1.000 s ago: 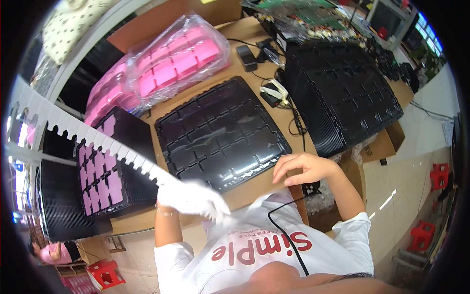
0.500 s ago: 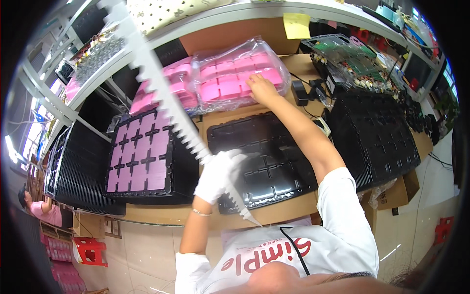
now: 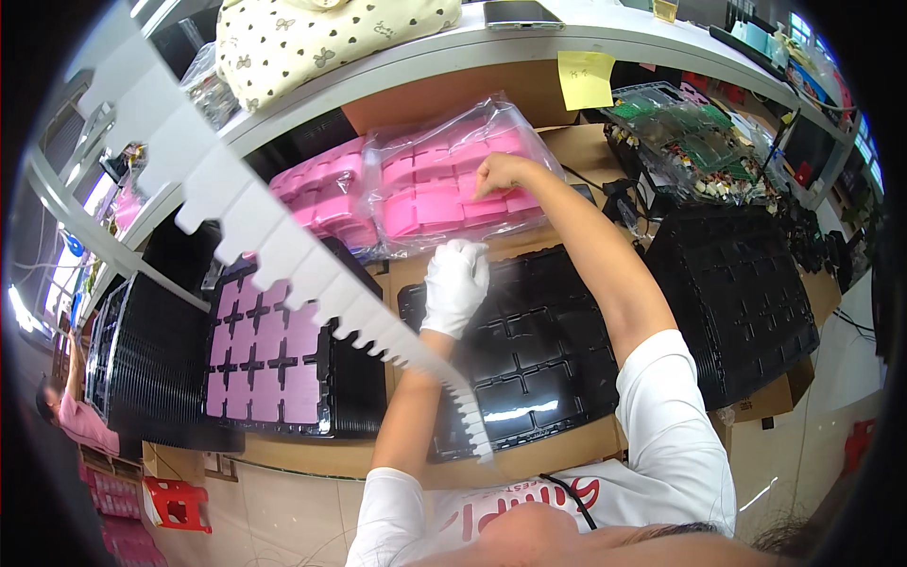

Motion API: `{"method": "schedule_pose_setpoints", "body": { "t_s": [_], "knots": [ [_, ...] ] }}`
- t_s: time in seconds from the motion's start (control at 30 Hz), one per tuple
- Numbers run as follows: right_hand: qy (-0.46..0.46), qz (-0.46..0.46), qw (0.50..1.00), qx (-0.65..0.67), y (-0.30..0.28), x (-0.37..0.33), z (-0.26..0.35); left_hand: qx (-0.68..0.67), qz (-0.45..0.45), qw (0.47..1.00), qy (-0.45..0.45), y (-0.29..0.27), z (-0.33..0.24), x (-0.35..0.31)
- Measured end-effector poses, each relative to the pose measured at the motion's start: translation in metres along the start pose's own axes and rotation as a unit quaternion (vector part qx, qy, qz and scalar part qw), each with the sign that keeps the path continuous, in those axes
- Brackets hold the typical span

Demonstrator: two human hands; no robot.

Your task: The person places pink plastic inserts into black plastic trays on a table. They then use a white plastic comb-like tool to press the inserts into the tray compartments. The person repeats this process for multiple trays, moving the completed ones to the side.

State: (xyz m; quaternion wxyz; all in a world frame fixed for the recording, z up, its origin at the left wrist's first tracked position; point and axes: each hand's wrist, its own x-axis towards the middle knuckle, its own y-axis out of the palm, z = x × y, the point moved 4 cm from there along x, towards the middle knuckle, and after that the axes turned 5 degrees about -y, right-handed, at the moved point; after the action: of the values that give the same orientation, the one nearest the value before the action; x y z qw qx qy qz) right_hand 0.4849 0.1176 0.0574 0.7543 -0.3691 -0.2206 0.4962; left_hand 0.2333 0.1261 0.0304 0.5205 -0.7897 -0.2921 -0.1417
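Note:
My right hand (image 3: 503, 176), bare, reaches over an open clear plastic bag (image 3: 387, 241) of stacked pink pieces (image 3: 444, 210). Its fingers are curled down against the pink stacks; what they grip is hidden. In a white glove, my left hand (image 3: 455, 288) is closed above the left far part of a black moulded tray (image 3: 539, 369), its contents not visible. A long white toothed strip (image 3: 283, 250) crosses the picture from the upper left, passing in front of my left forearm.
On the left, a black tray filled with pinkish-purple pads (image 3: 253, 354) tops a stack, beside another black tray stack (image 3: 156, 364). More black trays (image 3: 732, 283) stand right. Bagged circuit boards (image 3: 694, 142) lie far right. Above runs a white shelf (image 3: 520, 40) holding a patterned bag (image 3: 321, 42).
My left hand has moved away from me, toward the pink pieces. My right hand's fingers have curled in. The toothed strip now appears larger and further across the left.

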Motion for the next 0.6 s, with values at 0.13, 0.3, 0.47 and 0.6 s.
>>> {"method": "schedule_pose_setpoints", "body": {
  "t_s": [0.13, 0.3, 0.47, 0.6],
  "knots": [
    [-0.043, -0.325, 0.943, 0.052, -0.016, -0.002, -0.007, 0.088, -0.043, 0.992, 0.075, 0.019, -0.025, 0.023],
    [-0.204, -0.522, 0.827, 0.024, -0.013, -0.068, 0.068, -0.266, -0.071, 0.954, -0.124, 0.049, 0.017, 0.034],
    [-0.257, -0.492, 0.82, -0.135, 0.004, -0.167, 0.082, -0.858, -0.115, 0.371, -0.337, 0.034, 0.055, -0.015],
    [0.02, -0.523, 0.839, 0.148, 0.017, -0.192, -0.031, -0.825, -0.042, 0.408, -0.389, -0.012, 0.06, -0.041]
  ]
}}
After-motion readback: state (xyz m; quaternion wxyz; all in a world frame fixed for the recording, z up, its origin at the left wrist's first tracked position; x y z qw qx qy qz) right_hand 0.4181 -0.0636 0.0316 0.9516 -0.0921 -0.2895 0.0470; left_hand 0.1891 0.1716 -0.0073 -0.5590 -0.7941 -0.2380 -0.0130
